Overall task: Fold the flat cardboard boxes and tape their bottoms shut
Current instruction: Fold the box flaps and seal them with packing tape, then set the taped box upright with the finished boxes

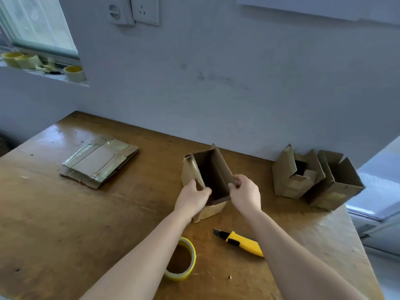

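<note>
An opened-up cardboard box stands on the wooden table in the middle, its open end facing up toward me. My left hand grips its left flap near the front corner. My right hand pinches the right flap at its near end. A roll of yellow tape lies flat just below my left forearm. A yellow utility knife lies between my forearms. A stack of flat boxes with tape strips sits at the left.
Two folded boxes stand at the right by the wall, close to the table's right edge. Several tape rolls sit on the windowsill at the upper left. The wall runs along the table's far edge.
</note>
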